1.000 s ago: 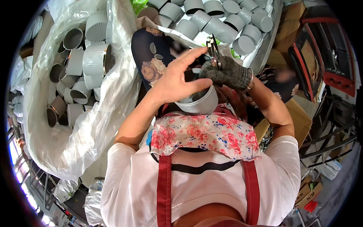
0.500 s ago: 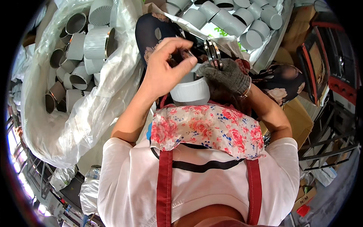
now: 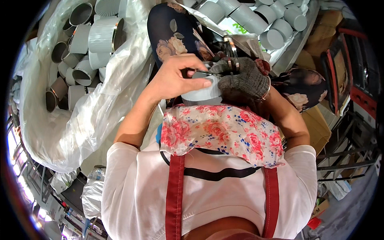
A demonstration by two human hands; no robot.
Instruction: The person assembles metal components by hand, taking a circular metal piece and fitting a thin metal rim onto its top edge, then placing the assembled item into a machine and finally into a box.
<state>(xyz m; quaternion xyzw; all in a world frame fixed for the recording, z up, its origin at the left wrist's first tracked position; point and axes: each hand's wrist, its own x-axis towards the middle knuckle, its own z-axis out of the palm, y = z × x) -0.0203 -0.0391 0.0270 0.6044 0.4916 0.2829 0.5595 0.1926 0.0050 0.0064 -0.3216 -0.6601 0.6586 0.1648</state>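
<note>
A short grey cylinder point(image 3: 199, 95) sits between my two hands, just above a floral cloth point(image 3: 224, 132) on my chest. My bare left hand point(image 3: 178, 78) lies over its top, fingers pinched on the rim and on a thin metal piece there. My right hand point(image 3: 245, 82) wears a grey knit glove and presses against the cylinder's right side. It grips shiny metal rings point(image 3: 231, 54) that stick up above the glove. The cylinder's lower part is hidden behind the cloth.
A large clear plastic bag point(image 3: 100, 104) on the left holds several grey cylinders point(image 3: 102, 38). More grey cylinders point(image 3: 276, 24) are piled at the top right. Cardboard boxes point(image 3: 316, 124) and a metal rack point(image 3: 344, 160) stand on the right. Floral dark trousers point(image 3: 172, 36) show beyond the hands.
Both hands and the cylinder have shifted slightly. My left hand's fingers went from spread over the cylinder to pinched on its rim, close to the glove.
</note>
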